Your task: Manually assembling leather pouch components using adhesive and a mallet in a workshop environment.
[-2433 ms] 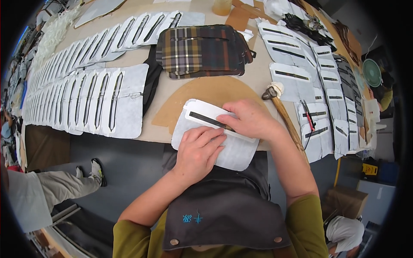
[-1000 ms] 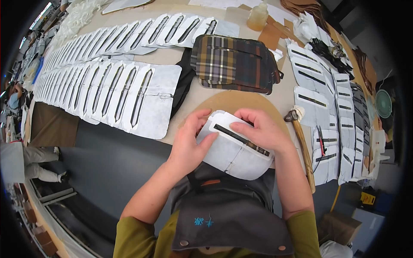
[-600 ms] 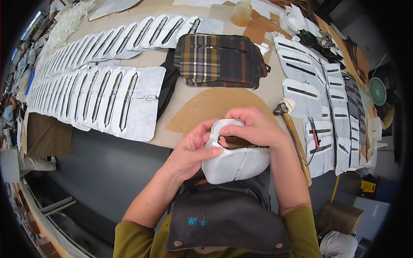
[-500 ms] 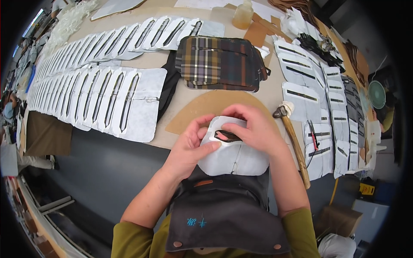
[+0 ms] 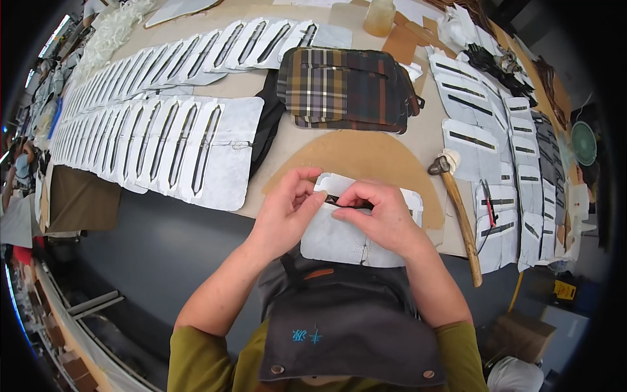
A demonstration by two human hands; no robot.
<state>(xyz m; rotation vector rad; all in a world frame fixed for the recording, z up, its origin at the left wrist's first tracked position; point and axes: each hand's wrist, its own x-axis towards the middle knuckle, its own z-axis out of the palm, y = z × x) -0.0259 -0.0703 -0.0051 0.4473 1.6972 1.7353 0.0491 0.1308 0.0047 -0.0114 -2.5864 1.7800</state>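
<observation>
In front of me is a white-backed fabric panel (image 5: 333, 238) with rounded corners, a dark slit across its upper part and a dark thread line below. My left hand (image 5: 282, 212) grips it at the slit's left end, thumb on top and fingers at the far side. Thumb and forefinger of my right hand (image 5: 384, 219) pinch the slit's edge further right, covering part of the opening. The panel's near edge lies over my dark apron, its far side over a tan board (image 5: 346, 151) with a curved edge.
Beyond the board sits a stack of plaid fabric pieces (image 5: 346, 88). Rows of overlapping slit panels (image 5: 228, 163) fill the left; more panels (image 5: 470, 153) lie right. A wooden-handled hammer (image 5: 462, 225) and red-handled snips (image 5: 490, 208) rest there. A bottle of amber liquid (image 5: 379, 18) stands far back.
The panel has flattened out from its bent shape, and the slit has narrowed. My right fingers have moved down from the far edge onto the slit. The view has shifted slightly.
</observation>
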